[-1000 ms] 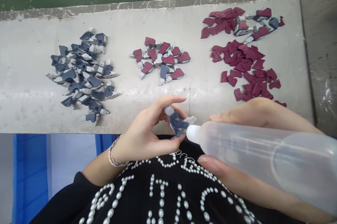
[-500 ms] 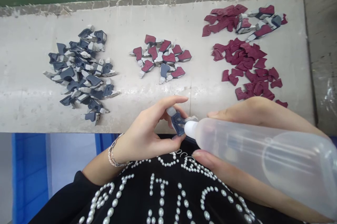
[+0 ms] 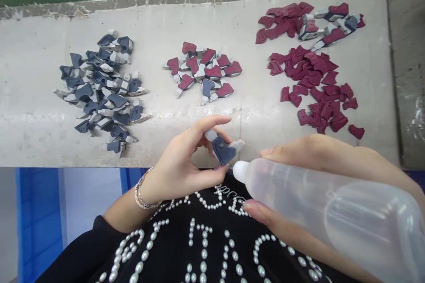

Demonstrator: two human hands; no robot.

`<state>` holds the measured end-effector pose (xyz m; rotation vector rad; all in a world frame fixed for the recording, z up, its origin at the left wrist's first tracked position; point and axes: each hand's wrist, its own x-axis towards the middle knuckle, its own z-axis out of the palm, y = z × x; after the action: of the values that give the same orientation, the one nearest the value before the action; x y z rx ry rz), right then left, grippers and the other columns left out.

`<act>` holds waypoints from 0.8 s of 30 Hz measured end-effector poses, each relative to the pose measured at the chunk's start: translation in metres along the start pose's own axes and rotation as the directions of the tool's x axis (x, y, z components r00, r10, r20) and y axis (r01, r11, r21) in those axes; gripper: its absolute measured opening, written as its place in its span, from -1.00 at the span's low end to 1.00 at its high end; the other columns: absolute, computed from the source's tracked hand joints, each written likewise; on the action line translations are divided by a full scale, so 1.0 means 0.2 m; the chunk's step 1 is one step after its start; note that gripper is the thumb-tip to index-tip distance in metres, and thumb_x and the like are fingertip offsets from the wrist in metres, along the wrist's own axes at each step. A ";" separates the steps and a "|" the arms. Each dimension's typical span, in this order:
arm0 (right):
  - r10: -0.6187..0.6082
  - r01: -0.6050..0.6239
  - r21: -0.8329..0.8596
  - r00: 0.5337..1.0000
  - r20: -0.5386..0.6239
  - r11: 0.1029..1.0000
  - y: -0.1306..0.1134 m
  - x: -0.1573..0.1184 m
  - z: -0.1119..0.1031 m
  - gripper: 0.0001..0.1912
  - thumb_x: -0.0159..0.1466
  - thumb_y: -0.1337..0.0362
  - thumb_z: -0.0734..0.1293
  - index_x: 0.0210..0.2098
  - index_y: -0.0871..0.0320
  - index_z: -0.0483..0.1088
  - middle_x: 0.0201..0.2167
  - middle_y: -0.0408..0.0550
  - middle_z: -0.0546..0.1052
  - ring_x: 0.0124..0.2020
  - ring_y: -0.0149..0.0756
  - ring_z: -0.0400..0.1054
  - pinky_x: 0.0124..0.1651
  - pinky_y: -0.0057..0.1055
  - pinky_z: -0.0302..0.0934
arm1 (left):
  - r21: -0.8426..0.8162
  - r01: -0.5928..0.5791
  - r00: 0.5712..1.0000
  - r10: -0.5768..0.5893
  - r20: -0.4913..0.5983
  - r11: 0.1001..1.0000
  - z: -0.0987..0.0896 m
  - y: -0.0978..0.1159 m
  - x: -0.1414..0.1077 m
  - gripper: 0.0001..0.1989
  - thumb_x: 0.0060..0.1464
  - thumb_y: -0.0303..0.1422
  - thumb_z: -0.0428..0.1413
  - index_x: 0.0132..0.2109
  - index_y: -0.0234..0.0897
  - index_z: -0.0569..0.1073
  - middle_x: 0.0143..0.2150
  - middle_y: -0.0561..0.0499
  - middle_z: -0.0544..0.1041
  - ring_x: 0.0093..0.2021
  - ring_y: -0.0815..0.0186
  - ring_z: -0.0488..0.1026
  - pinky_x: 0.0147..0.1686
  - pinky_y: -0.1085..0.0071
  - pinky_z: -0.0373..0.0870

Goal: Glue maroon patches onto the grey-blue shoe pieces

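Note:
My left hand (image 3: 186, 159) pinches a small dark blue and grey plastic part (image 3: 224, 150) between thumb and fingers, its recessed blue face turned up. Wrapped around a large translucent squeeze bottle (image 3: 299, 190) is my right hand (image 3: 308, 154), with the bottle lying nearly level. The white nozzle (image 3: 240, 170) points left, just below and to the right of the held part, a little apart from it. Beyond the hands lies a small group of similar parts with maroon inlays (image 3: 212, 71). Loose maroon pieces (image 3: 314, 68) lie in heaps at the right.
A pile of blue and grey parts (image 3: 102, 90) covers the left of the pale worktop (image 3: 199, 21). Several assembled parts (image 3: 332, 26) sit at the back right, near a raised side panel (image 3: 407, 75). Below the front edge on the left stands a blue bin (image 3: 38, 216).
The bottle's nozzle has drawn back from the part, slightly downward. My left hand has shifted a little up and left with the part, showing more of its blue face.

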<state>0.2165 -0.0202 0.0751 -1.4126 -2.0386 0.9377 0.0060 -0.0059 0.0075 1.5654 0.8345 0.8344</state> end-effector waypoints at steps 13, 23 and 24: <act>0.001 -0.015 0.147 0.996 0.094 0.989 0.00 -0.01 -0.04 -0.70 0.25 0.20 0.48 -0.33 -0.01 0.24 -0.53 -0.34 0.43 -0.64 -0.50 0.34 -0.64 -0.57 0.25 | 0.182 -0.027 0.997 0.039 -0.064 0.983 0.02 0.01 -0.01 -0.28 -0.01 -0.61 0.28 0.27 -0.22 0.26 -0.09 -0.04 0.51 -0.13 0.29 0.51 -0.13 0.42 0.52; 0.001 -0.004 0.080 0.999 0.048 0.997 -0.01 -0.03 -0.04 -0.76 0.26 0.22 0.47 -0.18 -0.06 0.33 -0.50 -0.28 0.51 -0.63 -0.43 0.39 -0.70 -0.46 0.17 | 0.314 -0.021 0.996 0.047 -0.076 0.949 0.01 0.01 -0.01 -0.30 0.00 -0.58 0.28 0.26 -0.23 0.25 -0.10 -0.04 0.54 -0.19 0.30 0.51 -0.18 0.44 0.51; -0.006 0.001 0.084 0.998 0.067 0.996 -0.01 -0.03 -0.04 -0.76 0.25 0.21 0.47 -0.20 -0.06 0.31 -0.51 -0.29 0.50 -0.64 -0.43 0.38 -0.69 -0.45 0.18 | 0.315 -0.023 0.996 0.050 -0.080 0.949 0.01 0.01 -0.01 -0.30 0.00 -0.57 0.29 0.26 -0.22 0.25 -0.10 -0.04 0.54 -0.20 0.31 0.51 -0.18 0.43 0.51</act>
<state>0.2230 -0.0241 0.0814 -1.3497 -2.0244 1.0699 0.0071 -0.0083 0.0086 1.8371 1.0436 0.8305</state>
